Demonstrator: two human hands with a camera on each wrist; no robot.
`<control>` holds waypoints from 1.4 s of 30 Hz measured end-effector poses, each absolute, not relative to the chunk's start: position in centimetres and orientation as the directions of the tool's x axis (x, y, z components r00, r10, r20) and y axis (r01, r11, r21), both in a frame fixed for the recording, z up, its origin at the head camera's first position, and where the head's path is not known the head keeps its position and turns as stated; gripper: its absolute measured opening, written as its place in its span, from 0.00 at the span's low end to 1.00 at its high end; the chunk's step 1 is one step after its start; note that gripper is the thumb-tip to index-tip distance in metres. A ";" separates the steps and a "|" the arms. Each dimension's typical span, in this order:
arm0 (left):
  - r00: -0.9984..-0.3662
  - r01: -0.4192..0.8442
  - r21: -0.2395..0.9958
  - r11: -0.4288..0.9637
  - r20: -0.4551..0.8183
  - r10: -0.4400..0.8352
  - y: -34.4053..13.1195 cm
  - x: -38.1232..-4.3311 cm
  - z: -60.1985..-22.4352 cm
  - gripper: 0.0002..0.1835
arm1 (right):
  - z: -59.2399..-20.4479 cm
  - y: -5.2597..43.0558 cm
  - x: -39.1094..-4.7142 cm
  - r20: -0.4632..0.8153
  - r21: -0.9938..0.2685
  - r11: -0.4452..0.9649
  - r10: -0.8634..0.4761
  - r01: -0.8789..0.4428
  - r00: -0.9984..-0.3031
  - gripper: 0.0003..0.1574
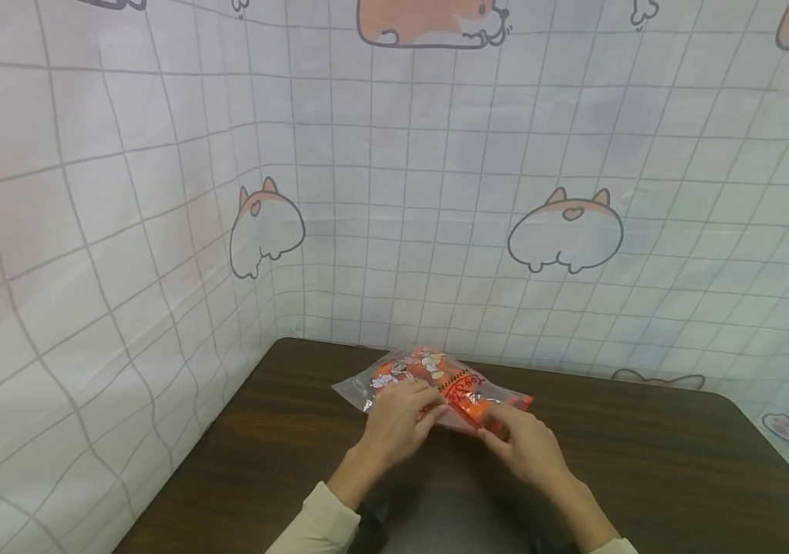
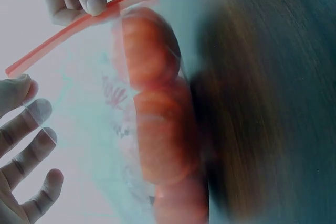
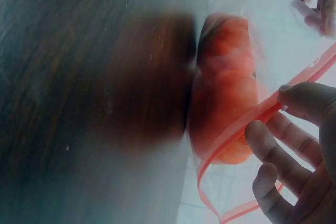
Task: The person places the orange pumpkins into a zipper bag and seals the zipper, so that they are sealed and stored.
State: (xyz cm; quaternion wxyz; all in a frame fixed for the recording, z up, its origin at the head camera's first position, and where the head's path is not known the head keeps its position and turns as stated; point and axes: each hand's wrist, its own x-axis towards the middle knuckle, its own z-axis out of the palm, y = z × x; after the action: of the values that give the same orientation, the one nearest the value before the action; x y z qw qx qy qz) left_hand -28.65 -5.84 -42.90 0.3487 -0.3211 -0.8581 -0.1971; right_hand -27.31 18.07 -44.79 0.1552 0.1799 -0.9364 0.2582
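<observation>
A clear plastic zip bag (image 1: 356, 388) with red-orange print lies near the table's back edge. Several round orange things (image 2: 165, 135) sit inside it; their kind is blurred by the plastic. My left hand (image 1: 397, 423) pinches the bag's near side between thumb and index finger, its other fingers spread behind the film in the left wrist view. To the right, my right hand (image 1: 526, 450) pinches the red zip strip (image 3: 231, 132) between thumb and fingers. In the right wrist view the strip's edges stand apart below that hand, leaving a gap at this end.
The dark wooden table (image 1: 644, 462) extends around the bag on both sides. A white grid-patterned cloth (image 1: 436, 208) with cartoon dogs hangs along the back and left edges. Pale sleeves (image 1: 318, 523) cover my forearms.
</observation>
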 end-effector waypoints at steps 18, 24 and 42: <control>-0.540 0.686 0.134 0.715 0.752 0.378 -6.3 -28.7 -42.4 0.05 | -45.2 19.2 -28.0 0.417 -0.360 0.845 -0.234 -0.396 -0.878 0.07; -0.519 0.703 0.136 0.698 0.769 0.372 -6.5 -28.7 -42.1 0.05 | -45.5 19.5 -28.1 0.414 -0.371 0.845 -0.220 -0.385 -0.883 0.07; -0.541 0.695 0.181 0.696 0.769 0.341 -7.0 -28.8 -41.5 0.04 | -46.0 20.4 -28.6 0.439 -0.332 0.862 -0.219 -0.383 -0.871 0.07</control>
State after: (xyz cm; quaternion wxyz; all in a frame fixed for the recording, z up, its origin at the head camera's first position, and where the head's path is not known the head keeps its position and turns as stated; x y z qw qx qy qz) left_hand -28.81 -7.02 -41.49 0.3681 -0.3068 -0.8440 -0.2410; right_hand -28.60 20.44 -45.97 0.1973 0.1594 -0.9445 0.2089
